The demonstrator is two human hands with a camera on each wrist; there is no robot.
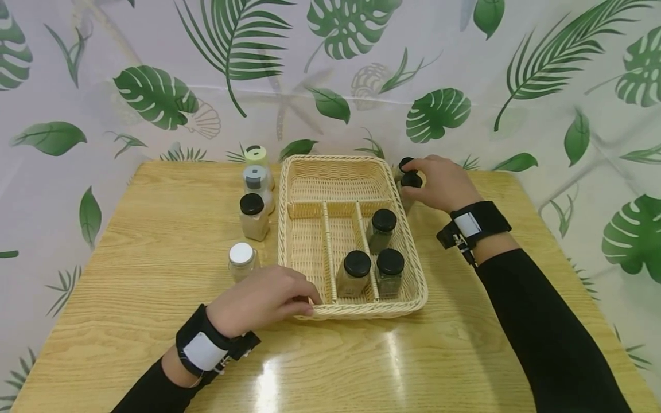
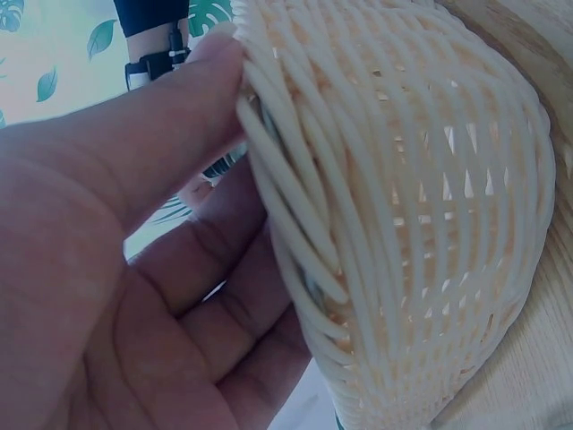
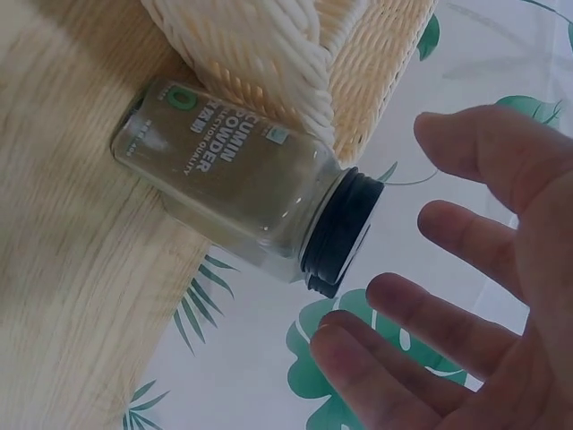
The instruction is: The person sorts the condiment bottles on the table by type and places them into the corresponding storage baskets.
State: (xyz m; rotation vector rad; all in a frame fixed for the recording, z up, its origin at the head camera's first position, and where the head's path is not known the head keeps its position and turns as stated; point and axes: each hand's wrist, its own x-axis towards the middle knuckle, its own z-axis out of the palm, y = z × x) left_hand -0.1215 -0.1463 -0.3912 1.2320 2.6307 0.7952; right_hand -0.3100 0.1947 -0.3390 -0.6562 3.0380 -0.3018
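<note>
My left hand (image 1: 265,298) grips the front left rim of the wicker basket (image 1: 369,311), thumb on one side and fingers on the other in the left wrist view. Beyond the basket's right side, my right hand (image 1: 445,182) reaches over two black-capped jars, fingers spread. The right wrist view shows the nearer one, a cumin powder jar (image 3: 228,166), upright against the basket wall, its black cap just apart from my fingertips. Inside the basket, one black-capped spice jar (image 1: 353,274) stands in the middle front compartment. Two more black-capped jars (image 1: 389,272) stand in the right one.
Left of the basket stand a white-capped jar (image 1: 241,259), a black-capped jar (image 1: 253,216), a grey-lidded container (image 1: 256,179) and a yellow-green-lidded one (image 1: 256,155). A leaf-patterned cloth (image 1: 330,69) hangs behind the wooden table (image 1: 170,229).
</note>
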